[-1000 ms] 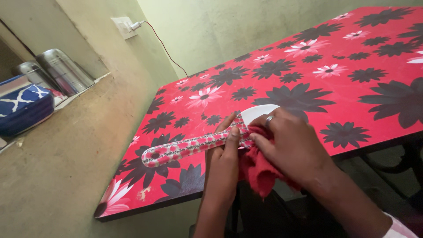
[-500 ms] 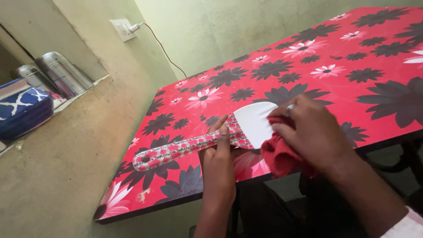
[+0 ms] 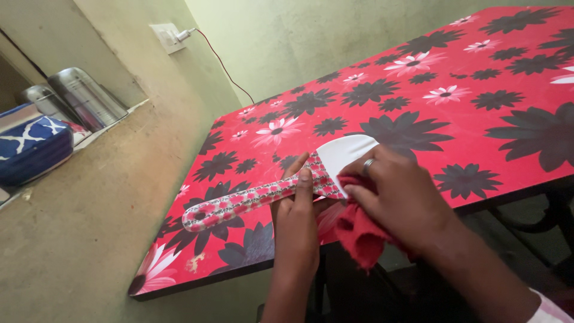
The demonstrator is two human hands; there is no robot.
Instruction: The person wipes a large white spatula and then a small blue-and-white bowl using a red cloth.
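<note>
I judge the spatula (image 3: 281, 188), near the table's (image 3: 478, 119) near-left edge, light and stiff, best held mid-handle where my left hand (image 3: 299, 206) pinches it, while right hand (image 3: 394, 194) fingers bunch the soft red cloth (image 3: 359, 233).

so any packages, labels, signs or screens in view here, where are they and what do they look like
Blue box-like container: far left on the wall ledge, rounded, dark blue with white crossing lines; possibly a package, no label visible.
Steel canisters: two, on the ledge behind the blue container, cylindrical, plain shiny metal.
Wall socket plate: upper left wall, white rectangle with a plug and thin red cable.
No signs or screens in view.
</note>
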